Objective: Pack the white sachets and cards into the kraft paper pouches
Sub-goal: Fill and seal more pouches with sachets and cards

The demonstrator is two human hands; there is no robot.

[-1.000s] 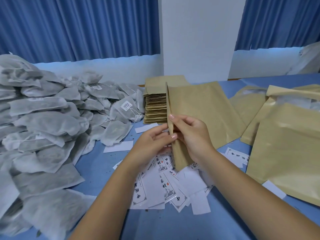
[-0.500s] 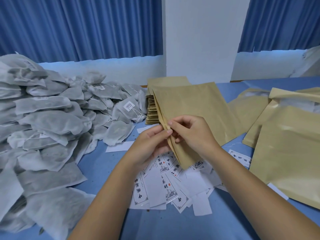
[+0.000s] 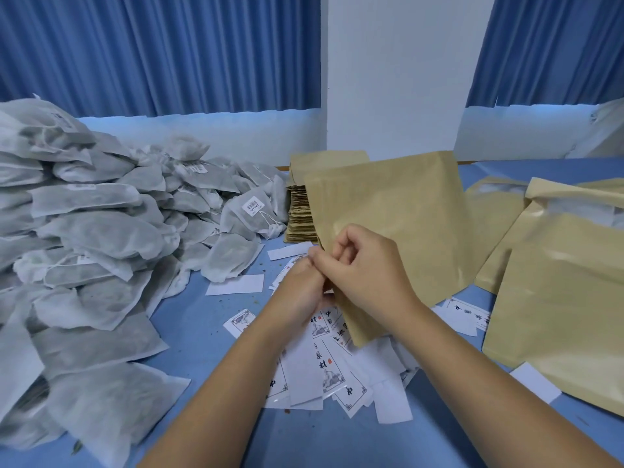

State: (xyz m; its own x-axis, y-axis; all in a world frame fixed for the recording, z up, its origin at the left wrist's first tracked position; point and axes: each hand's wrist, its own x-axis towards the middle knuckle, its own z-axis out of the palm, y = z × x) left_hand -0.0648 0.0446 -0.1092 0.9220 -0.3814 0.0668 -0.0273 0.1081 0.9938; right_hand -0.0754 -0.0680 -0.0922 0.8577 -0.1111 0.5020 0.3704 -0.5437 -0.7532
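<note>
Single view, from a camera worn on the person's head. It faces forward and down over the blue table [image 3: 189,319], wide-angle and close in. Both forearms enter from the near edge. The left hand [image 3: 300,285] and right hand [image 3: 368,275] meet mid-frame at a paper pouch [image 3: 398,211]. The far limit is the blue curtains [image 3: 162,52] and a white pillar [image 3: 398,72]. A sachet heap [image 3: 84,238] fills the left side, and filled pouches [image 3: 567,298] fill the right.

left hand [image 3: 299,289]: fingers likely behind right hand [image 3: 364,268] | sachets [image 3: 94,231]: cropped left

Packing workroom: sachet heap [image 3: 101,238], stacked kraft pouches [image 3: 300,214].
</note>
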